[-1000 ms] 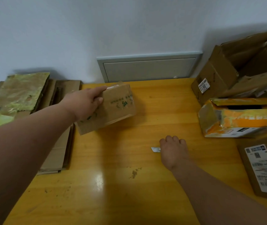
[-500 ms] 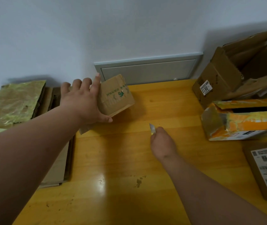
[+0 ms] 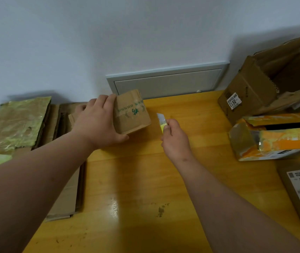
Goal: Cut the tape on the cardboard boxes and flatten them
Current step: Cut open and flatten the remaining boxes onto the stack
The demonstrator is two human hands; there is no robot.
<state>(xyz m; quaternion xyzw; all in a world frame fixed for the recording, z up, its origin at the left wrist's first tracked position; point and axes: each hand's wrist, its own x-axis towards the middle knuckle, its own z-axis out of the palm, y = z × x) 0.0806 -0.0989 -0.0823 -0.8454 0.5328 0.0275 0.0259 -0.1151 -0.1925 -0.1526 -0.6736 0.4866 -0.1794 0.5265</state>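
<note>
head | left hand (image 3: 98, 123) grips box (image 3: 132, 112) | cutter (image 3: 162, 120) just right

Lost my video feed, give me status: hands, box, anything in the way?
Left hand grips small box on table. Right hand holds knife, blade clear of tape. Nothing between.

Soft, fairly dim indoor light falls from above and in front, leaving a white glare patch on the glossy yellow table (image 3: 145, 179), soft shadows on the wall (image 3: 145, 33) behind the boxes, mild overall softness, and wide-angle bending toward the edges.
</note>
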